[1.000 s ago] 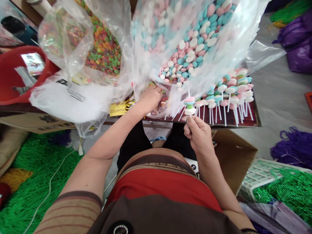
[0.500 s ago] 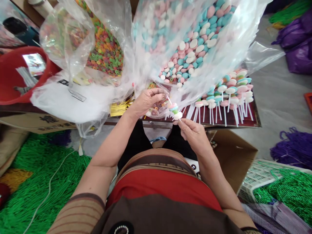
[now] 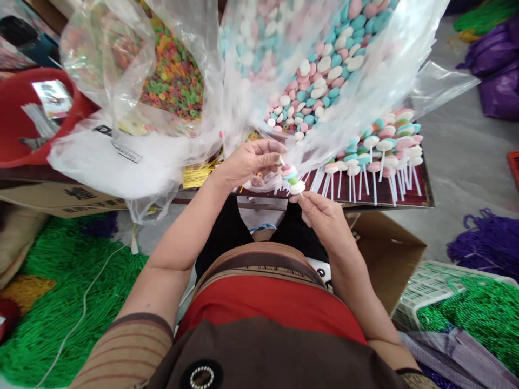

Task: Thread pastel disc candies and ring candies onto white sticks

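My right hand (image 3: 324, 213) pinches the lower end of a white stick. Threaded on that candy skewer (image 3: 292, 182) are a white piece at the bottom, a green one, then blue and pink pieces, with a purplish gummy ring near the top. At the upper tip, the thumb and fingers of my left hand (image 3: 253, 162) are closed together; whatever is between them is too small to make out. Loose gummy rings (image 3: 258, 179) lie in clear plastic beneath my left hand. Finished-looking candy skewers (image 3: 389, 143) are piled at the table's right end, sticks pointing toward me.
A large clear bag of pink, white and blue candies (image 3: 320, 86) leans behind my hands. Left of it is a bag of gummy rings (image 3: 172, 81), then a red basin (image 3: 77, 116). Yellow twist ties (image 3: 197, 175) lie by the table edge. An open cardboard box (image 3: 385, 254) stands below right.
A purplish ring at the stick's tip now sits lower, against the other candies. My left fingers have shifted slightly up; the right hand keeps its grip. The view has moved a little.
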Demonstrator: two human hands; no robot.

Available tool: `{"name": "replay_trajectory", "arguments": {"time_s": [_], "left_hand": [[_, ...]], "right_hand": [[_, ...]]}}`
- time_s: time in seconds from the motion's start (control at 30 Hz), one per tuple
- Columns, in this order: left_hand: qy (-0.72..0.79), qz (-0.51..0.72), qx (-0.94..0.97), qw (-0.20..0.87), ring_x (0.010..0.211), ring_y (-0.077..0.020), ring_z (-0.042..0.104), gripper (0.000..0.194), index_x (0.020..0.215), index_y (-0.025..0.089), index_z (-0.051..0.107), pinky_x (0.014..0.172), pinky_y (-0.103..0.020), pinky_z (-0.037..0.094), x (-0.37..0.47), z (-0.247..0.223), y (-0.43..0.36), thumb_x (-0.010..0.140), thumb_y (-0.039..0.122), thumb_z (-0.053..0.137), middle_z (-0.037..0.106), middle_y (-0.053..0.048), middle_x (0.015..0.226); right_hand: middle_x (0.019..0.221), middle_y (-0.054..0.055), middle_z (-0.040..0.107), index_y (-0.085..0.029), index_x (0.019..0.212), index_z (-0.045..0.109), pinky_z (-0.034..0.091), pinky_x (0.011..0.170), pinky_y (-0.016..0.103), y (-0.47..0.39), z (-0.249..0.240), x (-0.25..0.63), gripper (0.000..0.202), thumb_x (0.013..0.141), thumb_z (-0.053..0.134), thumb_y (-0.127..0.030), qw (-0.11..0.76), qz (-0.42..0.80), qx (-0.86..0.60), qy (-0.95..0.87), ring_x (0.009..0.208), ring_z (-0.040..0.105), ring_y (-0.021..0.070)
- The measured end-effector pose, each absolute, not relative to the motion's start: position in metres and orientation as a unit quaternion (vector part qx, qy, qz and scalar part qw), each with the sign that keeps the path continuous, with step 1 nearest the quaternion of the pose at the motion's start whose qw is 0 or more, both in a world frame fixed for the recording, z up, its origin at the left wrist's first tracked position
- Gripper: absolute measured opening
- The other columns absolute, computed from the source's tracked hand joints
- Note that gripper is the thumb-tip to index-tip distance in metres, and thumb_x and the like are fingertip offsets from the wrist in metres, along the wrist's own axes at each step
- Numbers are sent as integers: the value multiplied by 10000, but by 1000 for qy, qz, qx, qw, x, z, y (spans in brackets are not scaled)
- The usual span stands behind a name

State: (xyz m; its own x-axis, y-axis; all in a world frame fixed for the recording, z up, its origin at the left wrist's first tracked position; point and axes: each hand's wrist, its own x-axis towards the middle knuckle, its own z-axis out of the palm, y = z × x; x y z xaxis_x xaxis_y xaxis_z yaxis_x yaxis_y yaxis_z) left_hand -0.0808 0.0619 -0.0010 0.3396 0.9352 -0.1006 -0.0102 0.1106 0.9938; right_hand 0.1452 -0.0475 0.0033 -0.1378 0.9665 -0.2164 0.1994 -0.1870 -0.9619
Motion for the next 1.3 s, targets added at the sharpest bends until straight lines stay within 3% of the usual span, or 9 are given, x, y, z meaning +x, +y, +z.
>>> {"name": "replay_trajectory", "arguments": {"time_s": [0.1,0.27,0.53,0.8,1.0,1.3], "left_hand": [[426,434,512,606,729,-164,742,410,904,203,713,673,-314,619,-79,-9,62,807,575,857,723,-25,811],[408,437,501,626,703,-149,733,480,881,191,751,700,-320,627,-76,-9,59,741,630,883,736,-25,815],[438,422,559,563,661,-148,692,519,890,185,816,583,-270,520,-76,-3,59,741,680,858,737,-35,751],[434,348,643,526,779,-136,689,433,892,151,813,720,-263,522,-81,22,63,822,578,833,769,-47,878],[441,349,598,571,641,-99,645,304,880,167,796,605,-237,489,-79,20,66,843,463,857,721,-14,776],[451,399,501,622,586,-87,636,381,801,159,700,532,-210,444,-76,2,69,808,491,885,647,8,706]], "right_hand": [[546,-57,422,-203,908,790,271,497,266,-47,2,143,415,924,683,-604,367,559,-539,-512,482,335,100],[534,-64,379,-199,911,798,244,493,264,-48,4,144,406,929,673,-585,359,553,-549,-513,482,315,101],[537,-38,414,-196,954,826,234,489,270,-49,6,149,359,984,593,-467,321,498,-569,-571,512,355,124],[559,-26,468,-173,959,815,297,533,282,-47,8,154,386,1000,557,-458,297,464,-565,-615,547,420,138],[561,-30,444,-184,927,806,293,534,280,-47,11,155,350,1002,565,-427,313,453,-555,-624,554,415,133],[583,-30,461,-197,928,797,275,519,271,-47,7,154,313,1001,586,-416,345,450,-553,-611,551,412,124]]}}
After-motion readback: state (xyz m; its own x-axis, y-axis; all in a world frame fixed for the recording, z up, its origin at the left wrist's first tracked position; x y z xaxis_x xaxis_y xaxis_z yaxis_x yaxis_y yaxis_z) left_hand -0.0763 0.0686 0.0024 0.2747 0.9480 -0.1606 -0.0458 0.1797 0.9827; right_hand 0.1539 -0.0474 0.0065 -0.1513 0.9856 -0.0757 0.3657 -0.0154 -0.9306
